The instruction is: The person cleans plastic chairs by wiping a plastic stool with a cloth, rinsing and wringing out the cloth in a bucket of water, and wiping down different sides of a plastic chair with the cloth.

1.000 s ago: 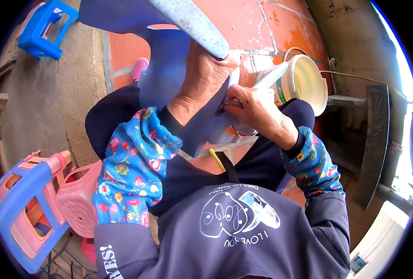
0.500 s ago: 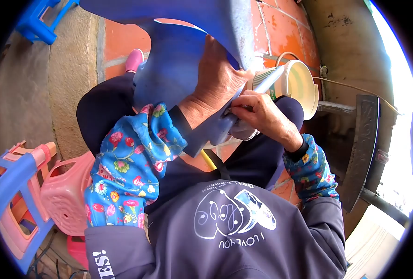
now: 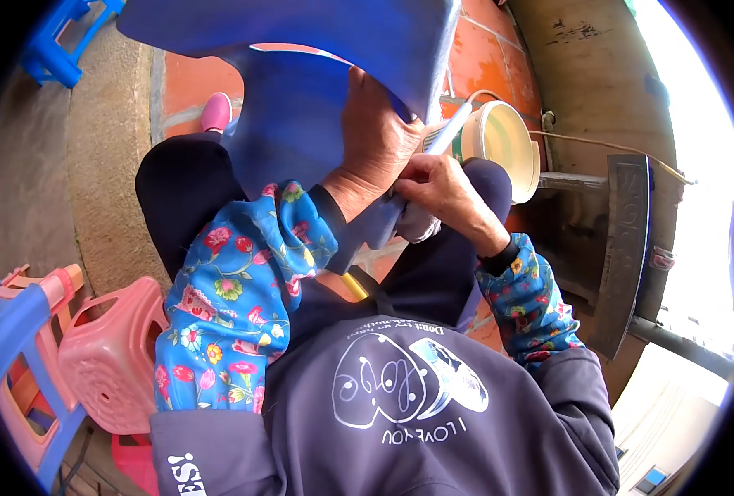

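A large blue plastic chair (image 3: 288, 124) with a curved slot rests tilted between my knees. My left hand (image 3: 377, 132) is closed on its edge beside the slot, thumb side toward my right hand. My right hand (image 3: 443, 194) is held close by, fingers pinched together at the chair's lower right edge. What lies in that pinch is hidden. A greyish-white cloth-like bundle (image 3: 419, 223) hangs just under the right fingers. A pale blue-white stick (image 3: 451, 128) rises past the right hand; I cannot tell what it belongs to.
A cream bucket (image 3: 507, 153) lies tipped beyond my right knee on red tiles (image 3: 499, 66). To the right stands a dark metal panel (image 3: 623, 248). Pink stools (image 3: 115, 351) and a blue-pink plastic frame (image 3: 32, 355) are at lower left; a blue stool (image 3: 57, 50) is upper left.
The surroundings have shifted left in view. Both hands stay at the chair, the left still gripping it, and the right fingers remain pinched near its edge.
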`<state>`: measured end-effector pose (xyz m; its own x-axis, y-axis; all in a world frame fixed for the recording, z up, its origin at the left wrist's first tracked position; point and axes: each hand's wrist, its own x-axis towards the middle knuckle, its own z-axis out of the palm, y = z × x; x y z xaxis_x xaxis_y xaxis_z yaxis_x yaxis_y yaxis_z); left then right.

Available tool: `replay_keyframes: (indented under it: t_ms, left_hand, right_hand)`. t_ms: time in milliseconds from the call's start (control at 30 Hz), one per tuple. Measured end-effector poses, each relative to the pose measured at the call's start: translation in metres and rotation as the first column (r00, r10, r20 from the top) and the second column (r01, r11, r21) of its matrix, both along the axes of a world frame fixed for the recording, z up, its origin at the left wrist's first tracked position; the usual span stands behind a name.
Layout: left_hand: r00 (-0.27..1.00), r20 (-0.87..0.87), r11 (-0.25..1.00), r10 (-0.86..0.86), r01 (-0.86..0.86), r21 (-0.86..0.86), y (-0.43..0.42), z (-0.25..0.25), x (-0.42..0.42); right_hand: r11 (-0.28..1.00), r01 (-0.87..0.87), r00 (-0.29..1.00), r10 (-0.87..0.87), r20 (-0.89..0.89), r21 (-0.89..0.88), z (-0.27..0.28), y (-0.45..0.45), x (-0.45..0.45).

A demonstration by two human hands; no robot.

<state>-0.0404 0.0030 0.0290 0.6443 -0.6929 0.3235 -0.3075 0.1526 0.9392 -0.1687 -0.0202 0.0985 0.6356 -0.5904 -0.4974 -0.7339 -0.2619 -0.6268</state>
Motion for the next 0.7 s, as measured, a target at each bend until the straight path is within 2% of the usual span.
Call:
replay_keyframes:
  t_ms: [67, 133, 167, 267, 300, 400, 433, 467, 533, 600, 667, 700]
  left_hand:
    - [0.995, 0.081, 0.997, 0.057, -0.053, -0.057, -0.002, 0.002, -0.008]
    - [0.981, 0.163, 0.993, 0.104, -0.095, -0.064, -0.007, 0.002, -0.017]
    - [0.995, 0.077, 0.993, 0.063, -0.055, -0.103, -0.006, 0.0, -0.022]
    - [0.997, 0.055, 0.995, 0.053, -0.047, -0.093, -0.008, 0.005, -0.027]
    - [0.992, 0.117, 0.994, 0.057, -0.045, -0.103, -0.01, 0.006, -0.026]
    - [0.983, 0.151, 0.992, 0.108, -0.097, -0.076, -0.008, 0.009, -0.024]
    - [0.99, 0.131, 0.996, 0.061, -0.051, -0.075, -0.008, 0.007, -0.023]
    - [0.994, 0.112, 0.997, 0.014, -0.006, -0.075, -0.008, 0.004, -0.022]
    - [0.996, 0.08, 0.996, -0.036, 0.042, -0.076, -0.005, 0.002, -0.017]
    - [0.998, 0.043, 0.995, -0.051, 0.054, -0.081, -0.002, 0.003, -0.018]
    - [0.996, 0.091, 0.997, -0.002, 0.009, -0.073, -0.004, 0.004, -0.013]
    - [0.993, 0.117, 0.998, 0.021, -0.014, -0.063, -0.003, 0.003, -0.01]
  right_hand:
    - [0.998, -0.054, 0.998, 0.055, 0.036, -0.024, -0.004, 0.009, -0.01]
    - [0.986, -0.117, 0.993, 0.118, 0.001, -0.115, -0.003, 0.03, -0.01]
    - [0.998, -0.037, 0.999, 0.036, -0.018, -0.053, -0.007, 0.031, -0.015]
    - [0.99, -0.06, 0.998, 0.057, -0.031, -0.128, -0.008, 0.018, -0.024]
    - [0.989, -0.03, 1.0, 0.029, -0.012, -0.142, -0.009, 0.016, -0.027]
    - [0.962, -0.036, 0.997, 0.053, 0.057, -0.272, -0.016, 0.009, -0.033]
    - [0.944, 0.008, 0.997, 0.02, 0.08, -0.329, -0.026, -0.002, -0.039]
    - [0.95, 0.07, 0.997, -0.059, 0.042, -0.305, -0.033, -0.014, -0.042]
    - [0.942, 0.026, 1.0, -0.022, 0.017, -0.334, -0.036, -0.027, -0.037]
    - [0.941, 0.104, 0.995, -0.1, 0.031, -0.322, -0.031, -0.034, -0.036]
    - [0.96, 0.184, 0.982, -0.191, -0.011, -0.213, -0.018, -0.037, -0.034]
    - [0.976, 0.13, 0.991, -0.133, -0.002, -0.177, -0.011, -0.03, -0.03]
